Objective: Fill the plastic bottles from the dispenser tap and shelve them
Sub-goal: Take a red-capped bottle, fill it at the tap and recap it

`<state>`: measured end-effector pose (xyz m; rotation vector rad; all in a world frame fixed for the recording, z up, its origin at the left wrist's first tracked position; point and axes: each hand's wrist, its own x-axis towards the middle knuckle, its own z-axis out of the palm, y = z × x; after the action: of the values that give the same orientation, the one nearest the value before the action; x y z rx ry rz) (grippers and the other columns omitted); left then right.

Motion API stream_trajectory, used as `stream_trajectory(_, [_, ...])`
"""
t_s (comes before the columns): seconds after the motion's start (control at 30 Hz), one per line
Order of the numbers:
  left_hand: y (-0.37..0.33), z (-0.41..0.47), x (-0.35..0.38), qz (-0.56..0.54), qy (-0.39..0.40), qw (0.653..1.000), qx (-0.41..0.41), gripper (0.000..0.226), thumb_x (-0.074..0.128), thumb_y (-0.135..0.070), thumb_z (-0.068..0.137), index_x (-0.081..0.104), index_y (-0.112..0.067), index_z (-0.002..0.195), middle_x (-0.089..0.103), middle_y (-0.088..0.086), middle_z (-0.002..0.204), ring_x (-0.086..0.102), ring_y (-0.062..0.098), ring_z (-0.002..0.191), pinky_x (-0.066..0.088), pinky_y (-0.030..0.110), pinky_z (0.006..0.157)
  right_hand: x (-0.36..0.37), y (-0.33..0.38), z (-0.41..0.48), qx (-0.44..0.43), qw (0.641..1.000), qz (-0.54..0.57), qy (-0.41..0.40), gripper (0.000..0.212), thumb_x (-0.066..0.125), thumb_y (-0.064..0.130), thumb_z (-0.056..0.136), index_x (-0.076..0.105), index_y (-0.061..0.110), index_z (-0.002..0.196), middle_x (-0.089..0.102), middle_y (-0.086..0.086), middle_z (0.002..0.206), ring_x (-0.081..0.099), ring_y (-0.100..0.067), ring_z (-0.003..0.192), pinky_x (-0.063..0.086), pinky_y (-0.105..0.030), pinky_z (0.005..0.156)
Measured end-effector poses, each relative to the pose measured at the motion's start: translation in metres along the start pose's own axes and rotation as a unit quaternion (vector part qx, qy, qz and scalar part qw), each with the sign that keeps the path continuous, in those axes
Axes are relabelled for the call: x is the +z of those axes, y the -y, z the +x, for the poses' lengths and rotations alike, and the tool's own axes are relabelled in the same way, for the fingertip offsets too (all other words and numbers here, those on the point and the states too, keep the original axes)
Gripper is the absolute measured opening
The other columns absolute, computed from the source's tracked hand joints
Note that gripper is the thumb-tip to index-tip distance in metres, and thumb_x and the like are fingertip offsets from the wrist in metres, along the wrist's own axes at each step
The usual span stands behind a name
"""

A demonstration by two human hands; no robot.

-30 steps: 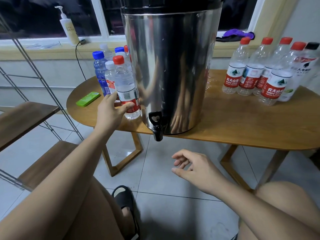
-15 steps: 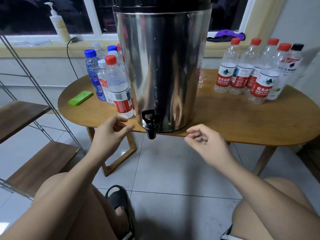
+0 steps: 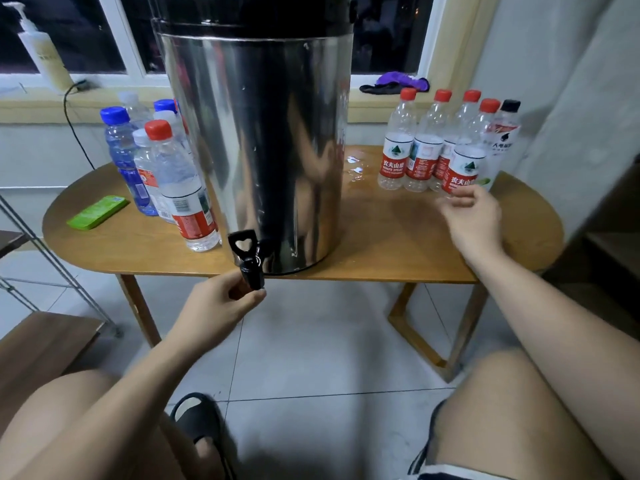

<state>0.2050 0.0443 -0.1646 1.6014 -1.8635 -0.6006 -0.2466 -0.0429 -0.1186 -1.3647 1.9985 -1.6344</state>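
A tall steel dispenser stands on the wooden table, and its black tap hangs over the front edge. My left hand is under the tap with thumb and curled fingers pinching the spout. To the right stand several empty bottles, most red-capped. My right hand reaches the front bottle, its fingers touching the base and hiding it. Left of the dispenser stand several filled bottles, a red-capped one in front.
A green flat box lies at the table's left end. A metal rack with wooden shelves stands at the left. A small puddle glistens beside the dispenser. A pump bottle sits on the windowsill. My knees and a black sandal are below.
My left hand left the filled red-capped bottle and moved right to the tap spout. My right hand rose from below the table and travelled right to the front empty bottle.
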Motion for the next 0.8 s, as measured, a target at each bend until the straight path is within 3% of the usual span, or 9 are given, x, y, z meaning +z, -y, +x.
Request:
stream_trajectory(0.13, [0.000, 0.001, 0.004, -0.015, 0.011, 1.000, 0.010, 0.009, 0.075, -0.042, 0.099, 0.074, -0.033, 0.096, 0.077, -0.011, 0.092, 0.072, 0.010, 0.090, 0.062, 0.046, 0.084, -0.003, -0.013, 0.046, 0.045, 0.996, -0.048, -0.067, 0.055, 0.090, 0.040, 0.080, 0.062, 0.017, 0.121, 0.070, -0.002, 0.117, 0.071, -0.025, 0.107, 0.058, -0.039, 0.091])
stream_trajectory(0.3, [0.000, 0.000, 0.004, -0.011, 0.007, 1.000, 0.014, 0.005, 0.075, -0.040, 0.099, 0.074, -0.035, 0.096, 0.077, -0.014, 0.094, 0.071, 0.007, 0.092, 0.061, 0.039, 0.084, 0.005, -0.012, 0.078, 0.078, 0.989, -0.098, -0.073, 0.083, 0.096, 0.046, 0.075, 0.054, 0.010, 0.137, 0.059, -0.011, 0.141, 0.062, -0.028, 0.125, 0.050, -0.036, 0.097])
stream_trajectory(0.6, [0.001, -0.006, -0.001, -0.002, 0.000, 1.000, 0.020, 0.004, 0.077, -0.035, 0.099, 0.073, -0.034, 0.097, 0.075, -0.012, 0.087, 0.067, 0.001, 0.087, 0.054, 0.026, 0.073, 0.022, -0.012, 0.098, 0.093, 0.990, -0.081, -0.062, 0.076, 0.095, 0.037, 0.080, 0.055, 0.011, 0.138, 0.064, -0.011, 0.142, 0.065, -0.029, 0.129, 0.056, -0.042, 0.105])
stream_trajectory(0.7, [0.002, -0.007, -0.002, -0.008, 0.002, 1.000, 0.018, 0.005, 0.078, -0.034, 0.098, 0.074, -0.033, 0.096, 0.075, -0.020, 0.087, 0.068, 0.000, 0.089, 0.048, 0.012, 0.070, 0.022, -0.014, 0.102, 0.109, 0.990, -0.079, -0.051, 0.081, 0.097, 0.039, 0.077, 0.053, 0.013, 0.140, 0.065, -0.010, 0.143, 0.066, -0.029, 0.128, 0.057, -0.041, 0.103])
stream_trajectory(0.8, [0.002, -0.008, -0.003, -0.006, 0.008, 1.000, 0.021, 0.007, 0.079, -0.034, 0.098, 0.074, -0.032, 0.094, 0.074, -0.023, 0.086, 0.068, -0.003, 0.090, 0.044, 0.005, 0.068, 0.023, -0.020, 0.108, 0.121, 0.988, -0.085, -0.043, 0.088, 0.099, 0.046, 0.070, 0.053, 0.016, 0.140, 0.066, -0.009, 0.142, 0.067, -0.031, 0.126, 0.061, -0.048, 0.101])
